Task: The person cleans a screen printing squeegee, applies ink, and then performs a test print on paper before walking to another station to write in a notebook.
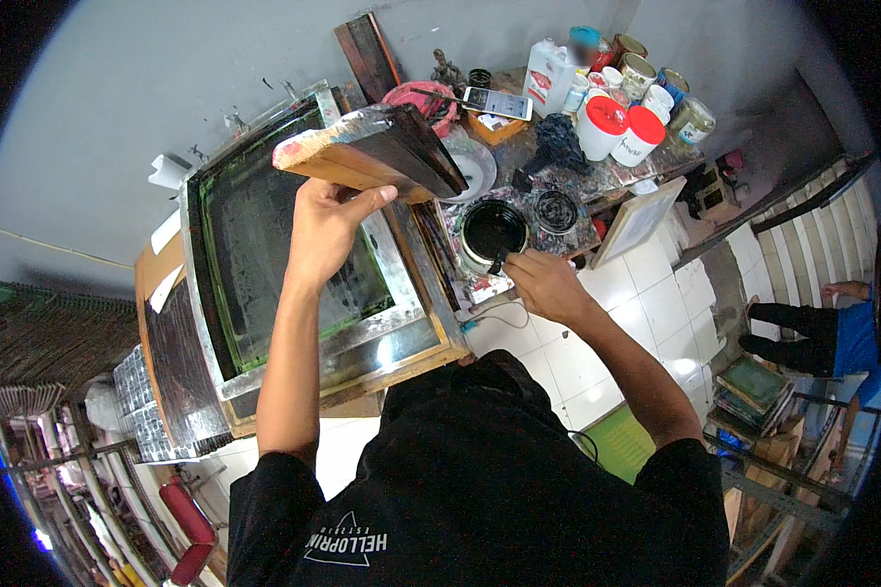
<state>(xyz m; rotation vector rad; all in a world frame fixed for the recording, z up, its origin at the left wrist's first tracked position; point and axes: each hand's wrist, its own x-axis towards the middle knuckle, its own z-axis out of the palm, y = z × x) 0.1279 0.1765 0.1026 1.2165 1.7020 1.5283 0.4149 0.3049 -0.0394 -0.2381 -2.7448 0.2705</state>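
Note:
My left hand (325, 230) is closed on a wooden squeegee (333, 161), thumb along its lower edge. The squeegee is tilted, its wood stained and its far side dark with ink, raised over the right part of a framed printing screen (299, 235). At the near rim of an open can (472, 260) of black ink, my right hand (546, 286) has its fingers pinched around a small dark piece (500, 258). Whether that is a scraper's handle or another tool, I cannot tell. The can's lid (556, 211) lies inky side up to its right.
On the stained bench stand a white jug (548, 76), red-lidded tubs (605, 127), several paint cans, a phone (499, 103), a pink basket (426, 98) and a black rag (561, 140). A pale frame (639, 221) leans at the bench. A person in blue (855, 328) is at far right.

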